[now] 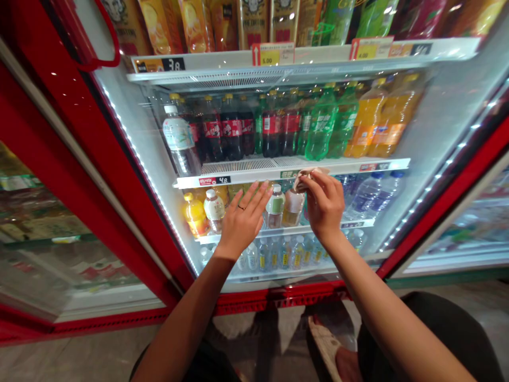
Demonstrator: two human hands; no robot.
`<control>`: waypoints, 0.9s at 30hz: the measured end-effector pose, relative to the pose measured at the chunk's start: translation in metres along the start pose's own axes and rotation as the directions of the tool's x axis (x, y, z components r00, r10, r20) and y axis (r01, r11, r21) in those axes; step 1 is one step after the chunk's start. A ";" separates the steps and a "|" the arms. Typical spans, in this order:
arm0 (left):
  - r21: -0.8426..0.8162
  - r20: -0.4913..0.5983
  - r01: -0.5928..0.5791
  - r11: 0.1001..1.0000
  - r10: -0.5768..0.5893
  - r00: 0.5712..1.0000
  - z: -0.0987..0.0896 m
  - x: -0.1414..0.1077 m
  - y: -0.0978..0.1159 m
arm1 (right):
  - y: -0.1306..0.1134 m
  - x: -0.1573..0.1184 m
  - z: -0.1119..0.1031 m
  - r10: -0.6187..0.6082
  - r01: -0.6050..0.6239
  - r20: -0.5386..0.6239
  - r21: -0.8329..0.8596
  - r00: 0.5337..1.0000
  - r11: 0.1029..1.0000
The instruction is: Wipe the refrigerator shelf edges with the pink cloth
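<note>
**Hands and cloth at a drinks fridge**

The right hand (328, 206), its grip pinching a beige cloth (301, 183), is before a price strip (258, 174); the left hand (242, 225) is extended flat. Both partly hide bottles behind. Cola bottles (231, 127) stand above, small clear bottles (285, 253) below. A red frame (278, 303) borders the lit shelves, above a greyish floor (115, 353).
</note>
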State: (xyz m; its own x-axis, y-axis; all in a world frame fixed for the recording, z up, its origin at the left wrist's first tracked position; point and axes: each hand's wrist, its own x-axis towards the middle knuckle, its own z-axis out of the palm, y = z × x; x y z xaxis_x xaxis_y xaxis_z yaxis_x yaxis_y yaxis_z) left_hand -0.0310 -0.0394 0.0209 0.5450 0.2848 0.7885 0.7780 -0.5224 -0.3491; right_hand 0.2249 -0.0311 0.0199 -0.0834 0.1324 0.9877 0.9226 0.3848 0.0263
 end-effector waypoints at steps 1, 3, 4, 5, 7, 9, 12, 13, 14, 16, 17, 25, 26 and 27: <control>0.001 0.005 0.003 1.000 -0.003 1.000 0.000 -0.001 0.000 | -0.003 0.006 0.001 0.006 -0.006 -0.014 -0.013 1.000 1.000; -0.002 0.009 0.005 1.000 -0.005 1.000 0.001 -0.002 -0.001 | -0.009 0.017 0.006 0.002 -0.003 -0.037 -0.020 0.999 1.000; -0.005 0.010 0.008 1.000 -0.007 1.000 0.001 -0.003 -0.001 | -0.013 0.022 0.009 -0.005 0.004 -0.045 -0.017 0.999 1.000; -0.009 0.010 0.009 1.000 -0.009 1.000 0.002 -0.004 -0.001 | -0.018 0.025 0.012 -0.024 0.024 -0.049 -0.006 0.998 1.000; -0.012 0.007 0.014 1.000 -0.014 1.000 0.002 -0.005 -0.002 | -0.025 0.025 0.016 -0.065 0.066 -0.035 0.027 0.997 0.997; -0.007 -0.003 0.016 1.000 -0.016 1.000 0.002 -0.007 -0.002 | -0.028 0.018 0.016 -0.096 0.095 0.003 0.064 0.995 0.993; 0.024 -0.020 0.014 1.000 -0.014 1.000 0.003 -0.011 -0.004 | -0.025 0.005 0.011 -0.104 0.097 0.068 0.101 0.992 0.990; 0.038 -0.023 0.010 0.999 -0.009 1.000 0.004 -0.012 -0.005 | -0.021 0.003 0.009 -0.098 0.090 0.076 0.106 0.992 0.990; 0.050 -0.026 0.002 0.999 -0.001 1.000 0.005 -0.014 -0.006 | -0.017 0.002 0.007 -0.088 0.082 0.064 0.093 0.994 0.992; 0.071 -0.035 -0.027 0.997 0.029 0.999 0.007 -0.019 -0.009 | -0.010 0.007 0.007 -0.042 0.042 -0.009 0.048 0.999 0.998; 0.079 -0.040 -0.045 0.996 0.048 0.998 0.008 -0.021 -0.011 | -0.008 0.012 0.008 -0.015 0.017 -0.059 0.034 0.998 0.999; 0.126 0.020 -0.101 0.987 0.100 0.995 0.011 -0.041 -0.020 | -0.029 0.016 0.031 -0.015 0.022 -0.088 0.079 0.996 0.997; 0.131 0.034 -0.102 0.986 0.098 0.995 0.010 -0.044 -0.021 | -0.031 0.009 0.031 -0.046 0.054 -0.088 0.093 0.995 0.994; 0.136 0.042 -0.102 0.985 0.097 0.994 0.009 -0.045 -0.023 | -0.032 0.003 0.030 -0.082 0.091 -0.084 0.108 0.993 0.990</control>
State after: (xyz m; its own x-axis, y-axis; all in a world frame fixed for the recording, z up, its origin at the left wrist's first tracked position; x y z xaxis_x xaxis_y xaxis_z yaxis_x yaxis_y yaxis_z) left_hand -0.0710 -0.0333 -0.0111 0.6305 0.2659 0.7292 0.7537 -0.4342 -0.4934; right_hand 0.1838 -0.0155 0.0172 -0.1272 0.0234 0.9916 0.8653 0.4913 0.0994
